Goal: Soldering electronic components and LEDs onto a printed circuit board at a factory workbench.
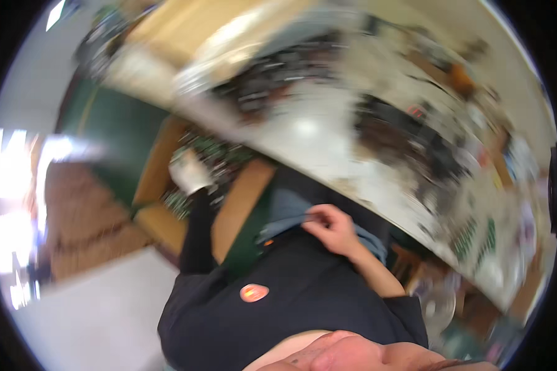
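My left hand (189,172), in a white glove with a black sleeve behind it, reaches down into an open cardboard box (244,201). Many small green and silvery parts (220,154) lie in the box around the glove, too blurred to name. The glove's fingers are smeared, so any hold is unclear. My bare right hand (334,229) is at my lap, by the hem of my dark shirt and the blue-grey cloth over my legs. Its fingers are curled together, and what lies between the fingertips cannot be made out.
A white-topped table (306,117) runs diagonally ahead, bearing a heap of dark metallic parts (263,77) and a black device with red lit digits (414,114). A large plastic-wrapped carton (192,31) stands at the far left. Brown stacked material (86,222) is left of the box.
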`<action>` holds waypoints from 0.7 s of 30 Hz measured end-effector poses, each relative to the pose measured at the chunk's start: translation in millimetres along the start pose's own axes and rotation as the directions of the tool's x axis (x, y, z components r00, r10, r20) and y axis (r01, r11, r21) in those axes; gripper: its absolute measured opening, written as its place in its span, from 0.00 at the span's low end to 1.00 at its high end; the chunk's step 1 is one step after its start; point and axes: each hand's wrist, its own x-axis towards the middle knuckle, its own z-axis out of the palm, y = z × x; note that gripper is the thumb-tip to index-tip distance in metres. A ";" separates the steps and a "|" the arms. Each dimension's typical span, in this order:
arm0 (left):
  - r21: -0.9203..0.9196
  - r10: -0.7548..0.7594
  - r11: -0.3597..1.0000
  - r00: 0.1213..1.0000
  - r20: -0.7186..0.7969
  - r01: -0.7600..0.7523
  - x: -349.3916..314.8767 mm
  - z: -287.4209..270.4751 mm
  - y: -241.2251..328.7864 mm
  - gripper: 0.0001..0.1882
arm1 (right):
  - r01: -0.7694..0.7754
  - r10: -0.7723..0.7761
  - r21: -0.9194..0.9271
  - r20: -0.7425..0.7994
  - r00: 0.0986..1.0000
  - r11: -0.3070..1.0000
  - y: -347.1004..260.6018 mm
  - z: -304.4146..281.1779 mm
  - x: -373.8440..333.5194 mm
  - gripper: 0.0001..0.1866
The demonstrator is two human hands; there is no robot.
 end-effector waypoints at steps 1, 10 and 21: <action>0.212 0.031 0.974 0.975 0.218 -0.079 1.1 -0.9 -16.3 0.07 | 0.037 -0.040 0.128 0.017 0.999 0.991 4.5 7.1 0.1 0.14; 0.367 -0.515 0.856 0.653 0.556 0.363 27.9 -26.0 59.0 0.19 | 0.210 -0.209 0.032 -0.016 0.978 0.977 23.6 -1.8 -24.6 0.17; -0.145 0.031 0.988 0.840 0.542 0.058 46.5 -12.8 112.3 0.21 | 0.222 -0.227 -0.089 -0.040 0.973 0.971 40.2 -30.9 -39.8 0.16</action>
